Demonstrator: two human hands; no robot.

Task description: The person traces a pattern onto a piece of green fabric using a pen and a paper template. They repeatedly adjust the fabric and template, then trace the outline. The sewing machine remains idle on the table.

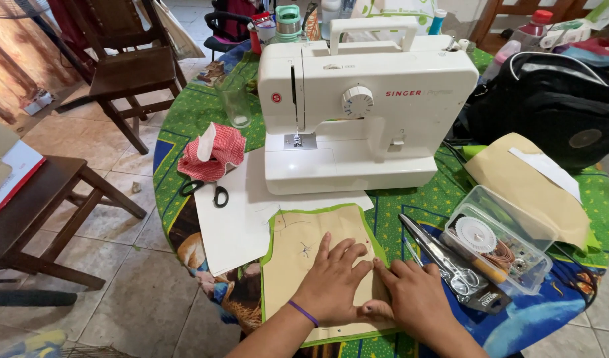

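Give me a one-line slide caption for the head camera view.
Both hands, left hand and right hand, press a tan paper pattern piece flat before a white sewing machine.

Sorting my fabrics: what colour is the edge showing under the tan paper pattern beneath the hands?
Bright green fabric edge around the tan paper pattern; head view shows it.

Clear plastic box (500, 248) — rectangular, lid hinged open, near right on table, white round disc and small bits inside. Black label tag (488, 298) with white print just left of box's near corner. Tan paper envelope (527, 185) with white strip behind box, right. Red-capped plastic bottle (535, 25) — far right, pale label.
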